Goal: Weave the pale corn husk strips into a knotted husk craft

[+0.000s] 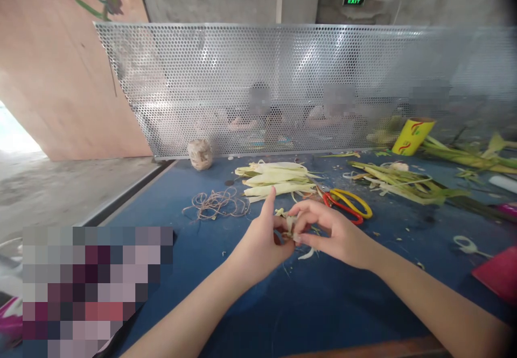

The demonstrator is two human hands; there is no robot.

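My left hand point(264, 242) and my right hand point(329, 231) meet above the blue table. Fingers of both pinch a small, pale, folded strip of corn husk point(290, 223); part of it is hidden behind them. My left thumb sticks up. Just beyond the hands lies a stack of pale green corn husks point(278, 177). Scissors point(348, 206) with one red and one yellow handle lie behind my right hand, their blades pointing toward the stack. A loose tangle of thin brownish string point(218, 204) is on the table to the left of the stack.
A perforated metal screen point(226, 78) crosses the table's far side, with people behind it. A wrapped roll point(200, 154) stands back left, a yellow tube point(412, 136) back right. Green leaves point(407, 183) and scraps lie to the right, near a red object point(496, 274).
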